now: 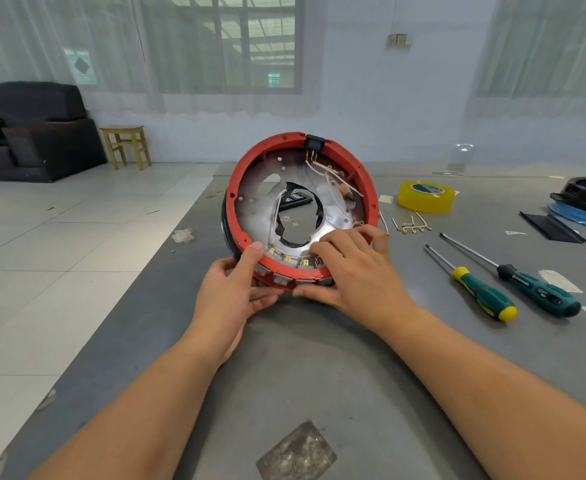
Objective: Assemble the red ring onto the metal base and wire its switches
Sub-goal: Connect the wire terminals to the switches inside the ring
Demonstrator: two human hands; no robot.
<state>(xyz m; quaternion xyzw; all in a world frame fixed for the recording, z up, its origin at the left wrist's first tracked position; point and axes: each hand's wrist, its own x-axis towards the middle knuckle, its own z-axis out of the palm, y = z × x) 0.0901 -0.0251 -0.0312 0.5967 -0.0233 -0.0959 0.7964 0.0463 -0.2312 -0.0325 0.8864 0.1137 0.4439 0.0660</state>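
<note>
The red ring (360, 174) sits around the shiny metal base (260, 199), and the whole assembly is tilted up on its near edge toward me on the grey table (319, 368). A black switch (315, 142) is set in the ring's top, with white wires (319, 171) running from its brass terminals. Several grey switches (281, 278) line the ring's near edge. My left hand (230, 292) grips the ring's lower left rim, thumb on the red edge. My right hand (350, 268) holds the lower right rim, its fingers curled inside over the brass terminals there.
Loose short wires with brass terminals (411, 225) lie right of the ring. A yellow tape roll (426, 196) stands behind them. Two green-handled screwdrivers (482, 292) (537, 291) lie at the right. Black and blue parts (582, 202) sit at the far right edge.
</note>
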